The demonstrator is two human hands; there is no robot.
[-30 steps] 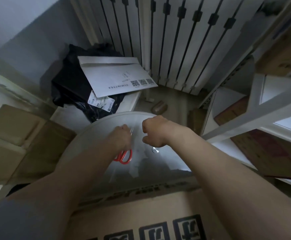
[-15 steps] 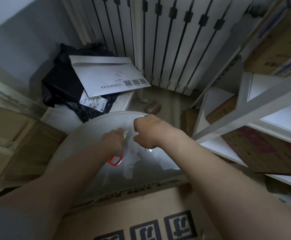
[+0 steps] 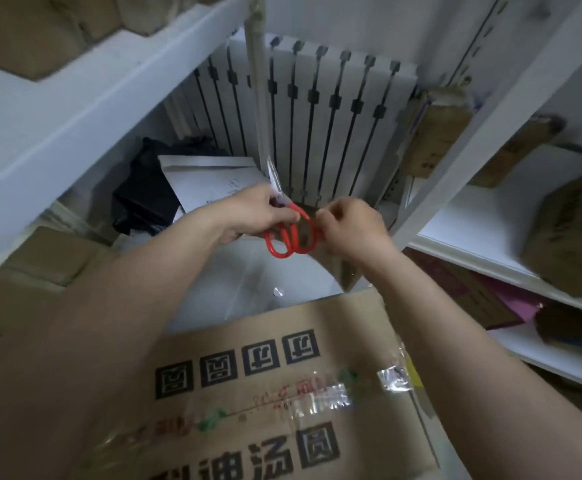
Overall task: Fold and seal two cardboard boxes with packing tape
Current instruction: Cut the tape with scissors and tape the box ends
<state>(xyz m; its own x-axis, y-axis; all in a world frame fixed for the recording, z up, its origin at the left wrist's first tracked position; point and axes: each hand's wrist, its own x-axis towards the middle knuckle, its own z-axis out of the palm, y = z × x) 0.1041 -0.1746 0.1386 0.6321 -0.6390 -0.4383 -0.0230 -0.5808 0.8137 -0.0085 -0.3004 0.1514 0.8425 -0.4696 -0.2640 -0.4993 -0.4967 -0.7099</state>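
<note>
Two hands sit raised above the cardboard box (image 3: pixel 282 393), which lies low in front w/ clear tape (image 3: pixel 324 398) across its top. L hand (image 3: pixel 258 216) grips red scissors (image 3: pixel 291 237), handles down; R hand (image 3: pixel 351 230) curled just beside them, can't tell what it pinches.

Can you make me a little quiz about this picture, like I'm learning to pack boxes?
1. True or false: the scissors have blue handles.
2. What stands at the back? A) a white radiator B) a window C) a fridge
3. Fill in: clear tape is stuck across the cardboard ___.

Key: 1 false, they are red; 2 A; 3 box.
</note>
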